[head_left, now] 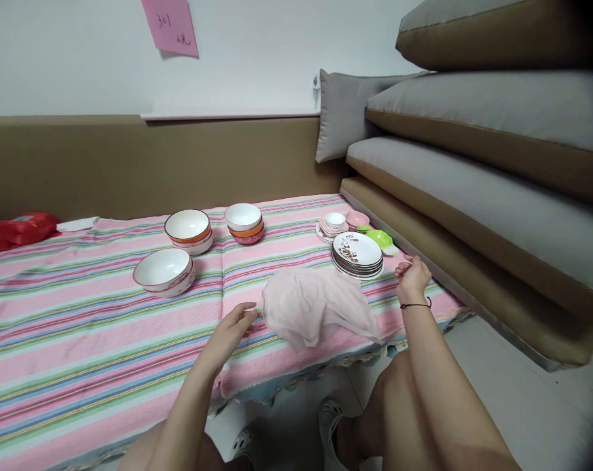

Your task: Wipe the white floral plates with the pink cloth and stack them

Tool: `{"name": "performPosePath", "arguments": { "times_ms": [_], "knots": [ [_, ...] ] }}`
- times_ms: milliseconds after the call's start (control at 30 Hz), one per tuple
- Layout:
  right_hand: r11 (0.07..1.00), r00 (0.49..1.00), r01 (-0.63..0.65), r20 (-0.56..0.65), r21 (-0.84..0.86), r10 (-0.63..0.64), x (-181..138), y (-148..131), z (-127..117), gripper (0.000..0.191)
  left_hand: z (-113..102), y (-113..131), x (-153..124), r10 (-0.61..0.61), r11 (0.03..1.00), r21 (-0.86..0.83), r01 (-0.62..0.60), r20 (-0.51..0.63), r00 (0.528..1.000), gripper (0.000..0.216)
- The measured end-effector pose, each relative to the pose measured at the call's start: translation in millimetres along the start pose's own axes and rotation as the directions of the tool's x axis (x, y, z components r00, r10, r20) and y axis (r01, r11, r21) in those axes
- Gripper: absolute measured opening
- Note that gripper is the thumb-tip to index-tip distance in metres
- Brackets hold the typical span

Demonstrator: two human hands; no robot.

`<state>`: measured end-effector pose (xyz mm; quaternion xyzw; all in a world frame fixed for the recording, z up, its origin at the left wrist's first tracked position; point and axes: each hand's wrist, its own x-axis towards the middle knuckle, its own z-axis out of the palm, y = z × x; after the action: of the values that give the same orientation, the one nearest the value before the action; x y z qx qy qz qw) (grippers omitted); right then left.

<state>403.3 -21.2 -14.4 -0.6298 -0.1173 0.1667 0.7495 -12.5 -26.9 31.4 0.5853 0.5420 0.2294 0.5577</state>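
A pale pink cloth (316, 304) lies crumpled near the front edge of the surface, in front of me. My left hand (233, 326) is at its left side, fingers stretched out and slightly apart; whether the fingertips touch the cloth is hard to tell. On the right, my right hand (412, 278) is raised with its fingers curled closed, and what they hold, if anything, I cannot make out. Just left of that hand stands a stack of brown-rimmed plates (359, 252) with a floral print. A green dish (380, 239) sits behind the right hand.
Small dishes (333, 222) and a pink bowl (357, 219) stand behind the plates. Stacked bowls (244, 222), more bowls (188, 229) and a large white bowl (163, 269) are left of centre on the striped cloth (104, 340). Stacked cushions (473, 183) border the right.
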Motion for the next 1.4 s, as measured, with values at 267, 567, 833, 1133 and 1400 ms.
{"name": "performPosePath", "arguments": {
  "times_ms": [267, 567, 833, 1133, 1400],
  "knots": [
    [0.940, 0.756, 0.300, 0.642, -0.165, -0.128, -76.6, 5.0, 26.4, 0.033, 22.9, -26.1, 15.1, 0.115, 0.814, 0.576, -0.069, -0.043, 0.992, 0.034],
    [0.679, 0.180, 0.720, 0.984, -0.142, 0.014, -159.7, 23.0, 60.7, 0.020, 58.4, -34.6, 49.3, 0.159, 0.738, 0.674, 0.003, -0.177, 0.971, 0.029],
    [0.573, 0.139, 0.811, 0.990, -0.119, 0.009, -163.1, 32.6, 66.1, 0.023, 48.4, -36.3, 67.3, 0.076, 0.980, 0.195, -0.023, -0.271, 0.960, 0.035],
    [0.667, 0.148, 0.745, 0.978, -0.012, -0.148, -173.3, 28.4, 67.2, 0.025, 30.3, -17.2, 32.5, 0.019, 0.909, -0.416, -0.001, 0.040, 0.999, 0.071],
    [0.834, 0.152, 0.548, 0.974, 0.058, -0.168, -207.4, 16.8, 70.0, 0.027, 7.3, -0.7, -6.7, 0.257, 0.939, -0.241, -0.246, 0.015, 0.966, 0.041]
  ]
}}
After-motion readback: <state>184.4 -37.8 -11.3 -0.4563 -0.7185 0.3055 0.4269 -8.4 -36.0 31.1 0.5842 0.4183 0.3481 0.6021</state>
